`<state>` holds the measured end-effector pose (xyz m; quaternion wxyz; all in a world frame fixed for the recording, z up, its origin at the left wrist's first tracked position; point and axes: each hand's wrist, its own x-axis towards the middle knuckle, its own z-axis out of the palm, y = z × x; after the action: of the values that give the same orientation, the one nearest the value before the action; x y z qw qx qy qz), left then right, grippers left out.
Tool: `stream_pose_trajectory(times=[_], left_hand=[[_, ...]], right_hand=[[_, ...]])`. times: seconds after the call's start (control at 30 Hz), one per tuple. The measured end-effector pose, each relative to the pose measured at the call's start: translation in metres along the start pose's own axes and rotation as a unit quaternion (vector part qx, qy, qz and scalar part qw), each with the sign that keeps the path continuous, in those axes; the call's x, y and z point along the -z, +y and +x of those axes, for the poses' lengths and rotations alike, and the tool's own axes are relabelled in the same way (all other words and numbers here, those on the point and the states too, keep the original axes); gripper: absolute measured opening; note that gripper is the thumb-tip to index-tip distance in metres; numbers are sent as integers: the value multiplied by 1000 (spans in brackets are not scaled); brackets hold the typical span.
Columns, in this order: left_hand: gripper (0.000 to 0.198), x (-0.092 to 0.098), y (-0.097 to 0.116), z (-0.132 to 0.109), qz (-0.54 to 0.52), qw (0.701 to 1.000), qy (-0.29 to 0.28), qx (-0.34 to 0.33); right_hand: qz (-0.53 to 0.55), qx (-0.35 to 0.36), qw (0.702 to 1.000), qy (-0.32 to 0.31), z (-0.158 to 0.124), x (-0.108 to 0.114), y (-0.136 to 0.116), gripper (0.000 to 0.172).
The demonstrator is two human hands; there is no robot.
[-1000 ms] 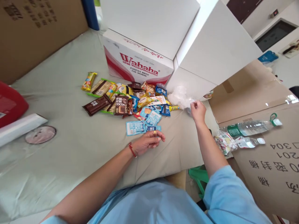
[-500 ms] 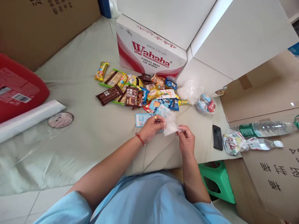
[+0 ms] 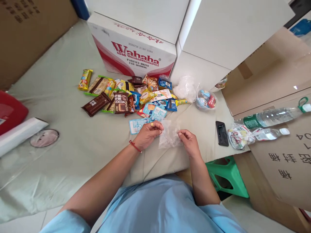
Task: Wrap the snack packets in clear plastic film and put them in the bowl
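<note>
1. The left hand (image 3: 147,134) pinches the left top corner of a small clear bag (image 3: 169,136) between thumb and fingers, which are closed narrowly on the film.
2. The right hand (image 3: 190,142) pinches the opposite corner the same way, fingers curled and shut on the plastic.
3. The bag hangs stretched between the two hands just above the cloth (image 3: 73,136), its long axis running left to right from one pinch to the other; its body sags toward the person. Both hands are on it, neither nearer.
4. Just beyond the left hand's knuckles lies the snack pile (image 3: 131,97), the pale blue sachets (image 3: 137,124) nearest; the left hand is closer to these than the right.
5. Right of the pile sit a crumpled bag heap (image 3: 186,88) and a cup (image 3: 206,99) of small packets.
6. A phone (image 3: 221,133) lies well right of the right hand.
7. Behind stands a Wahaha box (image 3: 132,48).
</note>
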<state>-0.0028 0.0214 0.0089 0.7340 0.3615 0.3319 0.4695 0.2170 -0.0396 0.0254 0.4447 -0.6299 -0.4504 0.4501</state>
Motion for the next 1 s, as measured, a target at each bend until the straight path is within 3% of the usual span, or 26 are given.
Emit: stream_pose_trajectory(times=[0.13, 0.2, 0.27, 0.33, 0.43, 0.53, 0.67, 0.87, 1.0], left_hand=[[26, 0, 0, -1, 77, 992, 62, -74], [29, -3, 0, -8, 171, 967, 113, -153], [24, -7, 0, -17, 254, 938, 118, -204], [28, -13, -2, -25, 271, 945, 57, -176], [46, -21, -7, -29, 195, 979, -47, -44], [50, -22, -9, -26, 115, 989, -84, 34], [44, -14, -3, -17, 76, 995, -55, 28], [31, -5, 8, -9, -13, 1000, 21, 3], [30, -2, 12, -6, -79, 995, 52, 27]], right_hand=[[94, 0, 994, 61, -4, 4, 0, 32], [124, 10, 989, 75, -9, 9, -2, 32], [139, 24, 988, 69, -13, 10, -6, 31], [138, 41, 989, 42, -17, 6, -10, 28], [109, 68, 991, -45, -24, -10, -15, 26], [73, 69, 989, -112, -28, -24, -14, 27], [99, 68, 993, -20, -28, -18, -11, 26], [152, 72, 979, 112, -23, 29, -17, 28], [158, 67, 974, 149, -22, 56, -14, 29]])
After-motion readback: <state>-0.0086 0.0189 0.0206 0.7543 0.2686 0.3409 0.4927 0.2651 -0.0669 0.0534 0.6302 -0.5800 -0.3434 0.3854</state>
